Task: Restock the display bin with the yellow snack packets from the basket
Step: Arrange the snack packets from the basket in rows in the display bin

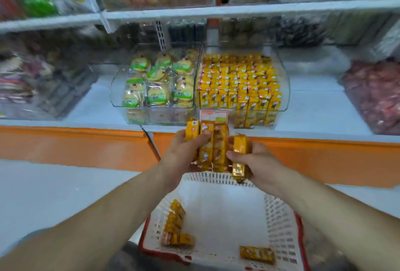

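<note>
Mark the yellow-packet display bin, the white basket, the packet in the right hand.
display bin (284, 88), head view, clear right side wall.
white basket (279, 223), head view, right mesh wall.
yellow snack packet (238, 170), head view, lower end, gripped by right hand (259, 162).

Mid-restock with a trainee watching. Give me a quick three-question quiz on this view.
1. True or false: the basket is empty.
2. Where does the yellow bin stand relative to the green-label bin? A left, B right, C above.
3. What do the left hand and right hand grip?
Key: 1 false, loose packets lie in it. 2 B. 3 yellow packets.
</note>
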The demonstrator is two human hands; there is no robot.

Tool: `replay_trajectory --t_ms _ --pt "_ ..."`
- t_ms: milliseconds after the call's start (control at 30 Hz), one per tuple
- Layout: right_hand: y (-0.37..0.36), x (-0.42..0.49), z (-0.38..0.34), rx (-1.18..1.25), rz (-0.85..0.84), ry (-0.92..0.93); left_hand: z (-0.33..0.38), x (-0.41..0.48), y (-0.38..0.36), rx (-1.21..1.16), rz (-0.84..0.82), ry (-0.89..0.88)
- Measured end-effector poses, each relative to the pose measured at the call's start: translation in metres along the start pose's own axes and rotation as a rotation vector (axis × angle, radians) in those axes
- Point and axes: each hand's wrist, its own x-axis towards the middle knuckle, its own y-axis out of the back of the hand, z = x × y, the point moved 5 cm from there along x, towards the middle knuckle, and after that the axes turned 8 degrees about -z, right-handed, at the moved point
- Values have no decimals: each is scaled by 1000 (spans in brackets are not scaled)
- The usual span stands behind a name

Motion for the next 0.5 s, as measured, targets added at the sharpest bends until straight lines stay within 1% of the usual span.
replay_trajectory --t_ms 100,167,267,367,500 --pt "-8 -24 -32 -96 -37 49 25 -18 -9 9 47 -86" --pt "-11 -33 -44 -116 -33 55 33 -24 -15 -11 29 -118" --pt "-12 -38 -51 -83 -57 50 39 -24 -20 -17 -45 -139" --pt "-13 -34 -54 -27 -92 69 44 -18 -22 -25 -82 -141" --pt "-11 -24 -67 48 -115 120 56 -8 -17 -139 -126 -152"
